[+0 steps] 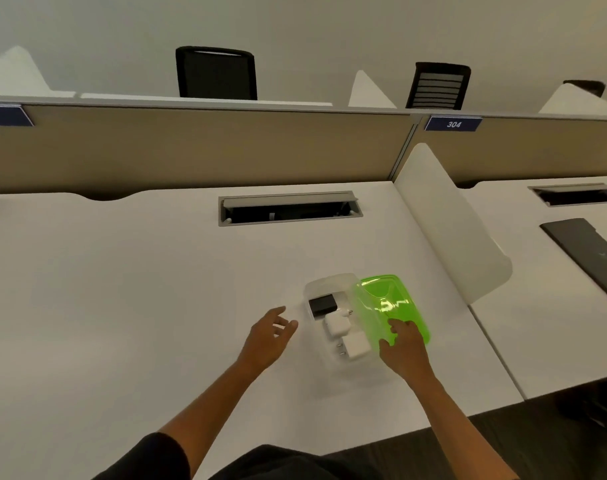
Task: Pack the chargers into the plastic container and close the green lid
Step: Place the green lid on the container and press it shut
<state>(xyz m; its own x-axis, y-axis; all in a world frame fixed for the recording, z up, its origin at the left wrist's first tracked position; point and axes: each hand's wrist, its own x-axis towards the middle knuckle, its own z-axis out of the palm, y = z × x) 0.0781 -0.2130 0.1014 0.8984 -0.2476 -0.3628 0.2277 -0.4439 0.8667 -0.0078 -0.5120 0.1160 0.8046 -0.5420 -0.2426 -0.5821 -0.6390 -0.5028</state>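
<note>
A clear plastic container (324, 284) lies on the white desk, right of centre. Inside it sit a black charger (322, 304) at the far end and two white chargers, one in the middle (336, 323) and one nearer me (357, 346). The translucent green lid (387, 301) stands tilted up along the container's right side, leaving the box uncovered. My right hand (404, 348) grips the lid's near edge, fingers on its surface. My left hand (269, 336) hovers just left of the container, fingers spread, holding nothing.
A cable slot (290, 209) is set into the desk behind the container. A white divider panel (447, 220) rises to the right. On the neighbouring desk lies a dark flat device (586, 251). A beige partition and black chairs stand behind.
</note>
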